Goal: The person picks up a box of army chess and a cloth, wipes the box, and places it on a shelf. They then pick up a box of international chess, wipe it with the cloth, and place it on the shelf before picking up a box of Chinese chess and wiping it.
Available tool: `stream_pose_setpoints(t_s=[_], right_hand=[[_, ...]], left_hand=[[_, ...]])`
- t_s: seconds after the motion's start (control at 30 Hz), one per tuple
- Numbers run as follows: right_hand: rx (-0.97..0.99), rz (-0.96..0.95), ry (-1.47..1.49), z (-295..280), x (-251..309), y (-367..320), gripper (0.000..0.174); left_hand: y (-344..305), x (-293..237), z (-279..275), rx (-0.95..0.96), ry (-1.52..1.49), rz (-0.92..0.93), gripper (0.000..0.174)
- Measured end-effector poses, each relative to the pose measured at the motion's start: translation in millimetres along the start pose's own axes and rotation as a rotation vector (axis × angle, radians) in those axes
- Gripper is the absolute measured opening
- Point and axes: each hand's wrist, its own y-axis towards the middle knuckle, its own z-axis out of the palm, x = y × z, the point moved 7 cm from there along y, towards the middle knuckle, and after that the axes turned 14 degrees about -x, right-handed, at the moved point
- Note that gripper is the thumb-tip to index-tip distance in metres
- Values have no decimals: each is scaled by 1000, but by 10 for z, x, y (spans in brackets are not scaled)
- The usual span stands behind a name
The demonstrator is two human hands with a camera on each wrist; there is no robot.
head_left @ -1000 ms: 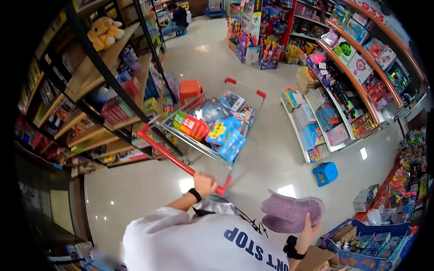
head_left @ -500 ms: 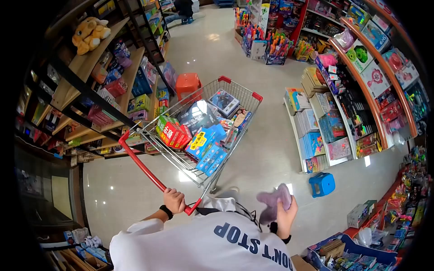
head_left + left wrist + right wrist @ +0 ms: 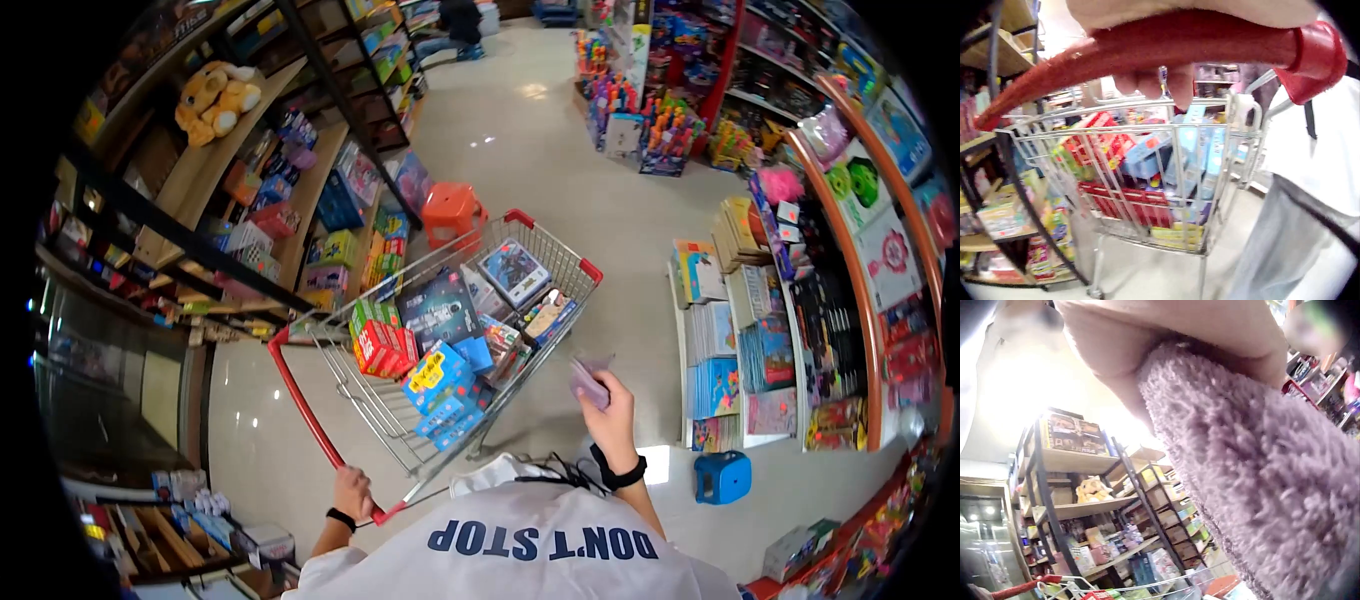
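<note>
My left hand grips the red cart handle near its right end; in the left wrist view the fingers wrap over the handle. Boxes in red, green, blue and dark colours lie in the wire shopping cart. To the right of the cart, my raised right hand pinches a purple item, seen narrow in the head view. The right wrist view shows fluffy purple fabric close up, held between thumb and fingers of the right hand.
Wooden shelves with a plush toy stand left. An orange stool is beyond the cart's left side. Right are stocked display racks and a blue stool. A person in dark clothes is far off.
The right hand has lifted and moved toward the cart, and the purple item has turned from broad to narrow. The left hand stays on the handle, now lower and further left in view.
</note>
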Motion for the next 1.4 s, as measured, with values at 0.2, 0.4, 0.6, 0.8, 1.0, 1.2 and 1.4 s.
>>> stream_pose_setpoints(t_s=[0.2, 0.4, 0.6, 0.8, 1.0, 1.2, 1.4], right_hand=[[121, 13, 35, -599, -302, 1089, 20], [123, 95, 106, -1159, -575, 2178, 22], [257, 122, 196, -784, -720, 2593, 25], [215, 157, 121, -176, -818, 2904, 21], [304, 377, 25, 382, -1120, 3246, 13], [544, 596, 151, 1552, -1489, 3396, 16], [729, 969, 59, 2813, -3283, 3146, 19]], left_hand=[[-205, -426, -404, -621, 650, -931, 37], [-40, -1059, 260, -639, 404, -1295, 33], [1426, -1785, 1072, -454, -20, -1139, 26], [3256, -2118, 1744, -360, -1147, -1325, 19], [4387, -1783, 2753, 112, -1905, -1713, 20], [4540, -1075, 3656, -34, -1581, -1759, 26], [4003, -742, 4241, -279, -1407, -2129, 20]])
